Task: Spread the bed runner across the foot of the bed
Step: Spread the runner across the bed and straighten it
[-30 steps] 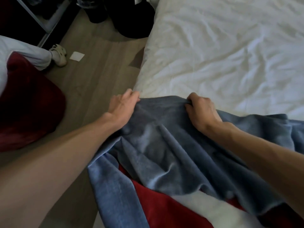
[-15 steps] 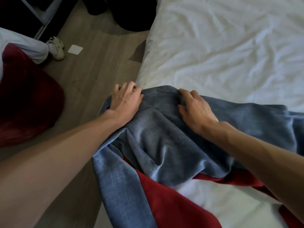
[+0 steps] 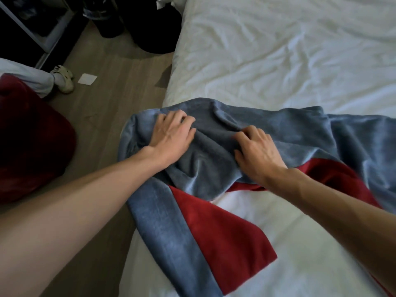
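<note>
Left hand (image 3: 171, 136) and right hand (image 3: 258, 152) each clutched a fold of the bunched bed runner (image 3: 300, 133) at the left edge of the bed (image 3: 278, 61); pulling evenly outward, square to that edge, would likely flatten it.

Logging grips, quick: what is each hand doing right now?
Left hand: fingers bent on the bed runner; grip cannot be told.
Right hand: fingers curled into a fold of the bed runner, holding it.
</note>
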### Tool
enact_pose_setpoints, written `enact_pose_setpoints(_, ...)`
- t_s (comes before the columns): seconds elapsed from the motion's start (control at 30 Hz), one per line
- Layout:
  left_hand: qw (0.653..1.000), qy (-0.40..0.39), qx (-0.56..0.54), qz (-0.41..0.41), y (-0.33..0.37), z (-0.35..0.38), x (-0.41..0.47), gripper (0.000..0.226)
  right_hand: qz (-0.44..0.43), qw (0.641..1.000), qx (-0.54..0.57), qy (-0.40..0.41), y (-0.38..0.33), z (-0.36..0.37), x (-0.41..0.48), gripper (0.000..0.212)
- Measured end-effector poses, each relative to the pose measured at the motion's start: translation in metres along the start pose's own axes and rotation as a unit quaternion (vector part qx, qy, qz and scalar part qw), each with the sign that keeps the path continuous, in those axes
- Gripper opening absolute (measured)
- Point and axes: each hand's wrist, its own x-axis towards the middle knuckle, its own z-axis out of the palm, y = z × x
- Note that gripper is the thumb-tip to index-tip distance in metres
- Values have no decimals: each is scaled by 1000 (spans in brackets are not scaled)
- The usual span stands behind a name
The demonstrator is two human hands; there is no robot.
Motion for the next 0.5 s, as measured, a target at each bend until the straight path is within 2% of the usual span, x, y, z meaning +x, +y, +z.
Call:
enact_pose_setpoints(0.2, 998, 8, -25, 56, 64, -17, -52, 28, -40, 997, -44, 56, -8, -7, -70, 25)
enact_pose_setpoints(0.37, 996, -69, -1, 54, 106, -7, -96, 40, -7, 992, -123, -7, -6, 4, -108, 35)
enact_pose_setpoints(0.5, 994, -95, 50, 0, 120, 6, -111, 62, 21, 989, -146, -16, 3, 15, -129, 28)
